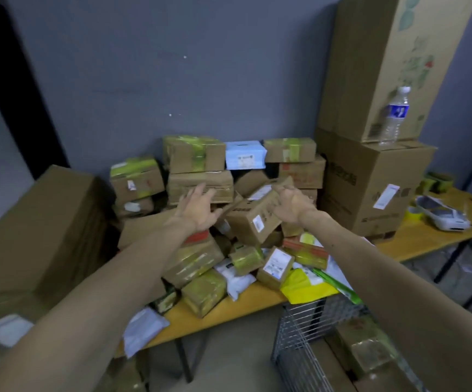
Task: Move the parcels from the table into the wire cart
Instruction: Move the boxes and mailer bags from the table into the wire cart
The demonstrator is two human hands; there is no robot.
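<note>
Parcels (201,261) lie in a loose heap on the yellow table (246,302), piled up against the grey wall on the far side, most of them brown cardboard boxes bound with yellowish tape. We reach both bare arms out over the heap. Our left hand (198,207) is spread with its fingers straight and grasps nothing, its fingertips close to a flat taped box in the middle of the pile; we cannot tell whether they touch it. Our right hand (291,206) is likewise released, fingers loosely apart, hovering at the upper right side of a tilted cardboard box (253,219) that sits between our two hands. A pale blue parcel (244,154) rests on top of the far row. At the near edge of the heap lie a white plastic mailer (237,278) and a yellow bag (302,287), the bag hanging over the table edge just above the wire cart (308,335). This cart stands on the floor near right, against the table, with a few taped boxes (370,355) already inside. To the right a big carton (376,188) stands on the table with a tall carton (384,60) and a water bottle (394,117) on it, and a white device (441,213) lies further right. A large carton (39,236) leans at the left
</note>
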